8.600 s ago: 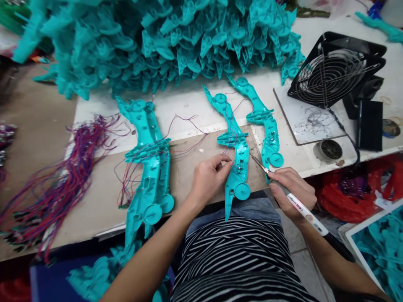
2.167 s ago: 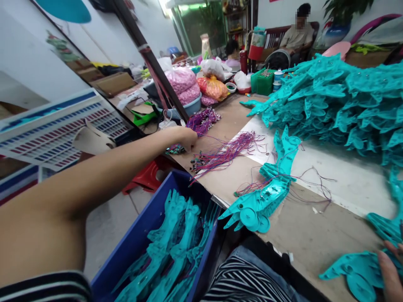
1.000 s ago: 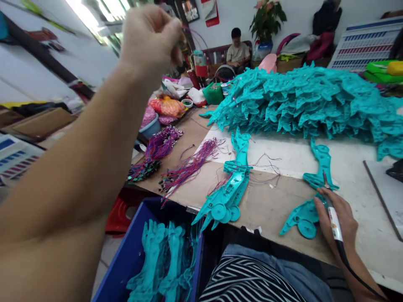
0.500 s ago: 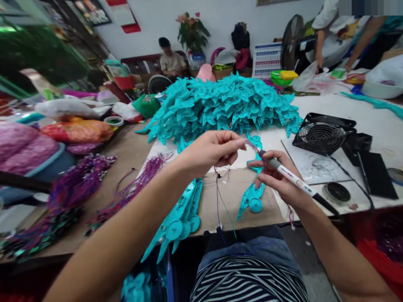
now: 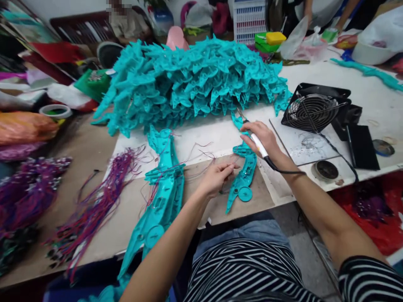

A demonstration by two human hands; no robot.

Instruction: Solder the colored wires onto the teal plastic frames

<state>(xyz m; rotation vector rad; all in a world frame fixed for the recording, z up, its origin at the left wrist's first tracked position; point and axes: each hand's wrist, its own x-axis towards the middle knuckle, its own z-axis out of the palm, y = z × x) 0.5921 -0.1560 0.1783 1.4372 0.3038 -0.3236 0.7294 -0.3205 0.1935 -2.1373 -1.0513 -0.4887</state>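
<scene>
My right hand (image 5: 260, 140) is closed around a soldering iron (image 5: 258, 145) with a white grip, a metal tip pointing away and a black cord along the wrist. Its tip lies over the upper end of a turquoise plastic part (image 5: 245, 174) on the table. Left of that part, my left hand (image 5: 217, 178) pinches thin wires; their ends are too fine to follow. More turquoise parts (image 5: 171, 157), stacked with thin red wires across them, lie beyond my left forearm.
A large heap of turquoise parts (image 5: 201, 79) fills the back. Bundled purple and red wires (image 5: 107, 197) lie on the left. To the right are a black fan (image 5: 315, 107), a white board (image 5: 302, 151) and a small round tin (image 5: 325, 169). Other people are at the back.
The view has tilted down and turned. My hands have come apart: the left has lowered toward the table with wires, while the right has brought the iron forward, tip away from me.
</scene>
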